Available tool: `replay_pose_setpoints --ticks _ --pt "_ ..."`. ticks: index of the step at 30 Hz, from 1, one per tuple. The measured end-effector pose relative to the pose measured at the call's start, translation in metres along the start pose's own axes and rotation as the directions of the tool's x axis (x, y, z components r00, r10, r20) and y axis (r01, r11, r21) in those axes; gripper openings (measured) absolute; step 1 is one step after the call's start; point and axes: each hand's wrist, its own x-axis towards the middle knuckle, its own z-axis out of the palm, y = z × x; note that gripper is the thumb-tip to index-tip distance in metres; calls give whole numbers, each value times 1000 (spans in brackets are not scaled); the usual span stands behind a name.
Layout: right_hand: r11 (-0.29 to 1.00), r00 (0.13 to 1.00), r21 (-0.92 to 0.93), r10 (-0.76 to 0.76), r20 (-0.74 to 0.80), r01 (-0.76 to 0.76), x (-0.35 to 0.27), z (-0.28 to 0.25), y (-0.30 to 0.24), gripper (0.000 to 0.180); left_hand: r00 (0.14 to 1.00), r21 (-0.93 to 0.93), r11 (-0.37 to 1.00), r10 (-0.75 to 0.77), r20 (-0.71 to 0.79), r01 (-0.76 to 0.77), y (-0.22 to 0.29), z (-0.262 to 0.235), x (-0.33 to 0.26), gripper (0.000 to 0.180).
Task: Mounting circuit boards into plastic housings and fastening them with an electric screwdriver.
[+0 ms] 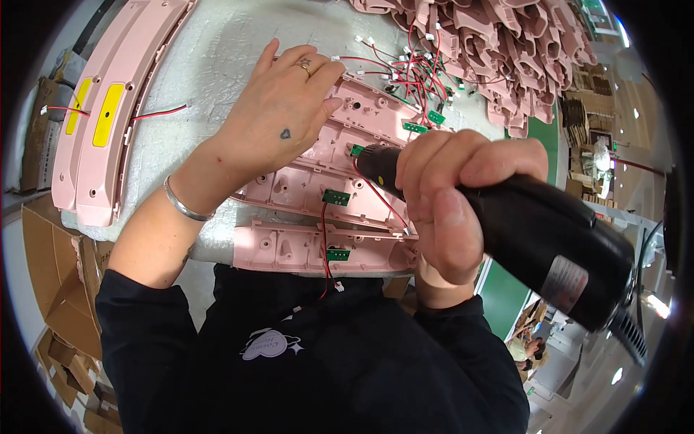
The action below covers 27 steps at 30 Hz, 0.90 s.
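Note:
My right hand point(463, 188) is wrapped round a black corded electric screwdriver point(557, 239). The tool slants down to the left, its nose over a small green circuit board point(356, 150) in a pink plastic housing point(329, 141). Whether the bit touches a screw is hidden. My left hand point(285, 101) bends over that housing and the one beyond it, thumb toward the tool; its fingertips are partly hidden. Nearer me, two more pink housings hold green boards, one board point(336, 197) farther off and another board point(337, 254) close to my body, with red and black wires.
Long pink panels with yellow strips point(108, 116) lie at the left. Beyond the housings is a tangle of wired boards point(416, 76). A heap of pink parts point(499, 50) fills the far right. Cardboard boxes point(54, 260) stand left of the table.

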Motion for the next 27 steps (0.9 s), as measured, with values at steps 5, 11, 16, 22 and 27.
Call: replay_pose_setpoints --ticks 5,11,16,22,27 --pt "999 994 -39 -14 -112 10 3 -4 -18 36 996 18 999 -36 82 35 -1 -1 -1 37" --pt "990 975 -34 -143 -167 140 -20 -49 -61 38 997 -11 1000 24 76 -23 -1 -1 2 29" --pt "935 860 -354 -173 -481 -10 -58 -84 -84 32 989 62 998 -20 144 11 -6 -8 -4 36" --pt "896 665 -377 -134 -735 -236 -114 -107 -95 30 991 -75 993 -78 112 87 16 -12 8 39" --pt "930 602 -304 -124 -788 -205 -126 -111 -85 26 997 -163 986 -6 74 18 35 -13 18 33"
